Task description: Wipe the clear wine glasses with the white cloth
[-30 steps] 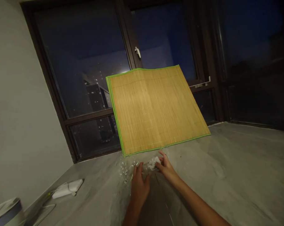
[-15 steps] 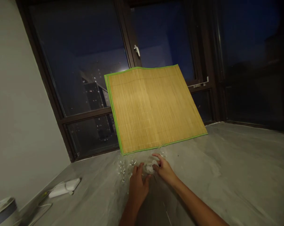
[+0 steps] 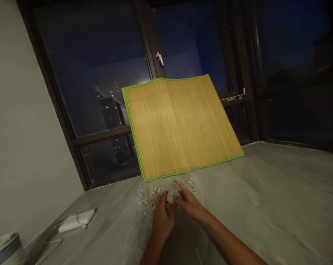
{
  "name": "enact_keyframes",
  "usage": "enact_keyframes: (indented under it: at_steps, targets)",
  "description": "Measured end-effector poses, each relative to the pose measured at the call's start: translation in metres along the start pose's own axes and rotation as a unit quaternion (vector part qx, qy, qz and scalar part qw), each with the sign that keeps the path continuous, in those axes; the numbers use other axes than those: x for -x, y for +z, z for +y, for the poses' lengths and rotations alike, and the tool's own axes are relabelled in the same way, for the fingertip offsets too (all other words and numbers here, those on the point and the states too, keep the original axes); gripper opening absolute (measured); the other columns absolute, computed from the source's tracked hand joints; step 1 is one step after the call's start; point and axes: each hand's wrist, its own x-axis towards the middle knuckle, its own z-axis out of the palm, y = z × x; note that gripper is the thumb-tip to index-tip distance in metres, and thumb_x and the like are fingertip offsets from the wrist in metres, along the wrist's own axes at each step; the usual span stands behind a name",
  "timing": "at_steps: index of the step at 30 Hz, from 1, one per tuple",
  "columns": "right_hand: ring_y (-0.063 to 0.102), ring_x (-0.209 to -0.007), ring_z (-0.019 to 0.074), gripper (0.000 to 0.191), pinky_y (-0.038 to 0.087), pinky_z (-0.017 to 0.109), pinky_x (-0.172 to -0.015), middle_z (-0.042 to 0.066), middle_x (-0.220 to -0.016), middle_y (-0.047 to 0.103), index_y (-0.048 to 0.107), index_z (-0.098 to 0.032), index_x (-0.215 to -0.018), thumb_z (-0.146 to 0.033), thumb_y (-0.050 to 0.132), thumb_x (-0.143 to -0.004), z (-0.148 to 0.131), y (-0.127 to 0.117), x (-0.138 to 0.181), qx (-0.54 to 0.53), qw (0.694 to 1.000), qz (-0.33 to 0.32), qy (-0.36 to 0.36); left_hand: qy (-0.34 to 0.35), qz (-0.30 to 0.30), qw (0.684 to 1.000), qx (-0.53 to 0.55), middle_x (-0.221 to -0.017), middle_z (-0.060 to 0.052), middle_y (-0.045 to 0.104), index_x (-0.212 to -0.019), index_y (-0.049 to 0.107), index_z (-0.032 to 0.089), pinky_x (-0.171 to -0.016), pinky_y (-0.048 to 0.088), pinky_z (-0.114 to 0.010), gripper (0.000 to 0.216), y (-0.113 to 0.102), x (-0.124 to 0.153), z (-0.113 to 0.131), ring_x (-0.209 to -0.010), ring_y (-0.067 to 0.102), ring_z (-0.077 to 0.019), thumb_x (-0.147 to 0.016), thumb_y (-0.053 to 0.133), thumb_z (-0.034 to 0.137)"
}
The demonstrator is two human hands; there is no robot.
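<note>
Between my hands is a clear, rounded glass (image 3: 171,196) with something whitish and crumpled at it, perhaps cloth or paper; blur hides its exact kind. My left hand (image 3: 163,213) curls around the near left side of the glass. From the right, my right hand (image 3: 190,203) has its thumb pressed on the whitish stuff and its index finger raised over the far side. Several clear stemmed glasses stand close by: one glass (image 3: 156,189) just beyond my left hand, another glass (image 3: 142,197) farther left, and a third glass (image 3: 192,182) beyond my right hand.
A bamboo mat (image 3: 180,125) with green edging leans against the dark window behind the glasses. On the grey marbled surface (image 3: 265,206), a white power strip (image 3: 77,221) with a cord lies at left. A round container (image 3: 6,246) is cut off at the lower left.
My right hand has moved slightly left, closer to my left hand, and the whitish stuff has shifted left with it. The glass beyond my right hand now shows more fully.
</note>
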Motion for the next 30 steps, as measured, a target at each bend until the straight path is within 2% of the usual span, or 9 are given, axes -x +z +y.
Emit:
enact_keyframes:
  at_steps: [2,4,9,15,19,21,23,27,30]
  targets:
    - [0.059,-0.082,0.0165,0.066,0.048,0.031,-0.077,0.0,-0.091,0.063,0.038,-0.023,-0.14,-0.04,0.064,-0.082,0.0,0.0,-0.001,0.011,0.999,0.028,-0.013,-0.006,0.003,1.0,0.01,-0.114,-0.015,0.064,-0.126,0.058,0.014,-0.076,0.05,-0.037,0.052,0.002,-0.001,-0.001,-0.079,0.061,-0.0211,-0.084,0.055,0.045]
    - [0.059,-0.078,0.0152,0.063,0.048,0.028,-0.07,-0.001,-0.088,0.062,0.04,-0.024,-0.135,-0.039,0.066,-0.08,-0.001,-0.002,-0.003,-0.011,0.999,0.038,-0.017,-0.002,0.006,1.0,0.016,-0.114,-0.015,0.065,-0.124,0.06,0.014,-0.083,0.049,-0.039,0.051,0.002,-0.002,-0.003,-0.089,0.062,-0.024,-0.084,0.057,0.045]
    - [0.057,-0.06,0.0125,0.068,0.042,0.021,-0.047,-0.002,-0.079,0.066,0.043,-0.023,-0.123,-0.041,0.078,-0.068,-0.008,-0.01,-0.009,-0.097,0.995,0.016,0.024,0.007,0.012,0.999,0.038,-0.126,-0.015,0.062,-0.124,0.061,0.015,-0.1,0.042,-0.042,0.05,0.001,-0.006,-0.005,-0.115,0.056,-0.0271,-0.081,0.06,0.041]
    - [0.059,-0.056,0.0128,0.066,0.046,0.022,-0.046,-0.001,-0.076,0.069,0.046,-0.021,-0.117,-0.043,0.081,-0.065,-0.01,-0.018,-0.011,-0.168,0.985,0.016,0.044,-0.021,0.01,0.995,0.094,-0.126,-0.014,0.062,-0.124,0.061,0.015,-0.098,0.043,-0.04,0.052,0.0,-0.006,-0.004,-0.111,0.058,-0.0262,-0.08,0.061,0.044]
    - [0.057,-0.052,0.0122,0.063,0.046,0.021,-0.043,-0.003,-0.071,0.067,0.049,-0.022,-0.116,-0.044,0.081,-0.066,-0.006,-0.019,-0.012,-0.188,0.98,0.047,0.04,-0.042,0.013,0.99,0.132,-0.126,-0.013,0.062,-0.124,0.062,0.016,-0.098,0.042,-0.039,0.054,0.004,-0.006,-0.007,-0.111,0.058,-0.0254,-0.079,0.063,0.046]
    - [0.055,-0.049,0.0118,0.062,0.044,0.021,-0.041,-0.003,-0.069,0.066,0.051,-0.021,-0.114,-0.044,0.081,-0.065,-0.005,-0.021,-0.013,-0.191,0.978,0.082,0.033,-0.058,0.012,0.985,0.162,-0.122,-0.011,0.063,-0.123,0.062,0.017,-0.095,0.044,-0.037,0.055,0.006,-0.007,-0.008,-0.106,0.059,-0.0241,-0.077,0.064,0.048]
    - [0.054,-0.048,0.0115,0.062,0.042,0.021,-0.039,-0.002,-0.069,0.067,0.051,-0.021,-0.112,-0.046,0.08,-0.064,-0.004,-0.028,-0.015,-0.193,0.971,0.141,0.02,-0.082,0.013,0.977,0.198,-0.113,-0.01,0.066,-0.12,0.063,0.018,-0.084,0.048,-0.033,0.056,0.007,-0.008,-0.009,-0.095,0.062,-0.0217,-0.075,0.065,0.052]
    - [0.051,-0.048,0.0116,0.06,0.038,0.021,-0.041,-0.003,-0.069,0.065,0.046,-0.023,-0.116,-0.045,0.075,-0.068,-0.006,-0.04,-0.018,-0.16,0.952,0.261,-0.029,-0.163,0.032,0.941,0.294,-0.077,-0.001,0.062,-0.117,0.062,0.018,-0.058,0.047,-0.026,0.066,0.011,-0.01,-0.013,-0.065,0.056,-0.014,-0.069,0.066,0.063]
    - [0.054,-0.059,0.0132,0.057,0.042,0.023,-0.052,-0.004,-0.072,0.062,0.043,-0.023,-0.119,-0.033,0.069,-0.069,-0.006,-0.035,-0.016,-0.111,0.958,0.256,-0.062,-0.224,0.029,0.891,0.393,-0.062,0.007,0.051,-0.121,0.057,0.018,-0.054,0.045,-0.024,0.075,0.015,-0.011,-0.015,-0.049,0.044,-0.0082,-0.065,0.068,0.068]
